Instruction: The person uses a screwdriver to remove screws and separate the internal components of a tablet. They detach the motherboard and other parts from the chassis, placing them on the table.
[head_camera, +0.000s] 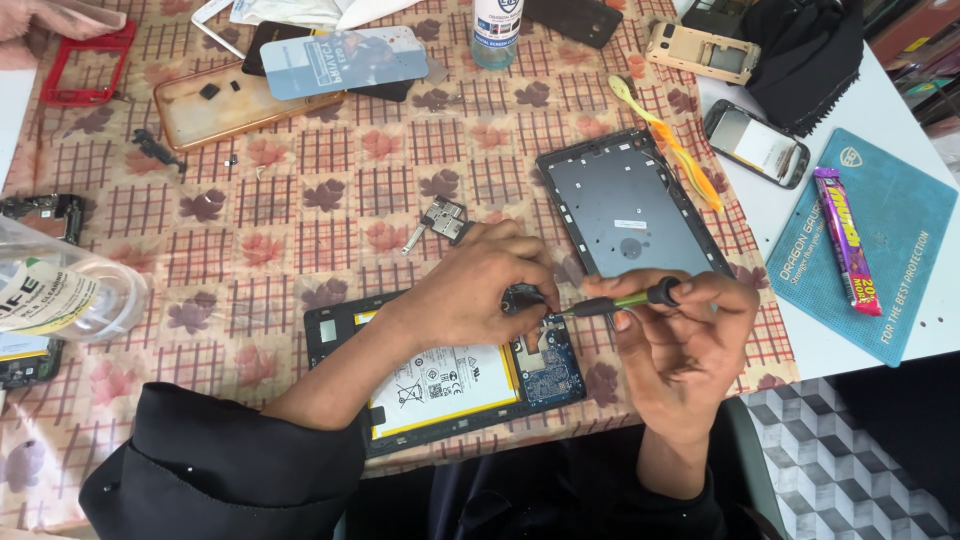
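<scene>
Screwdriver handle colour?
Green shaft with a black cap, on the screwdriver in the right hand; head view.

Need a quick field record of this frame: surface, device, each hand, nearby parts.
surface: table with a leaf-patterned cloth
device: opened tablet, back off, battery and blue circuit board showing
left hand: resting on the tablet's upper edge, fingertips by the board
right hand: holding a green-handled screwdriver, tip aimed at the board
removed part: grey back cover lying beside the tablet
also near: yellow pry tool, blue mat, small phone
</scene>
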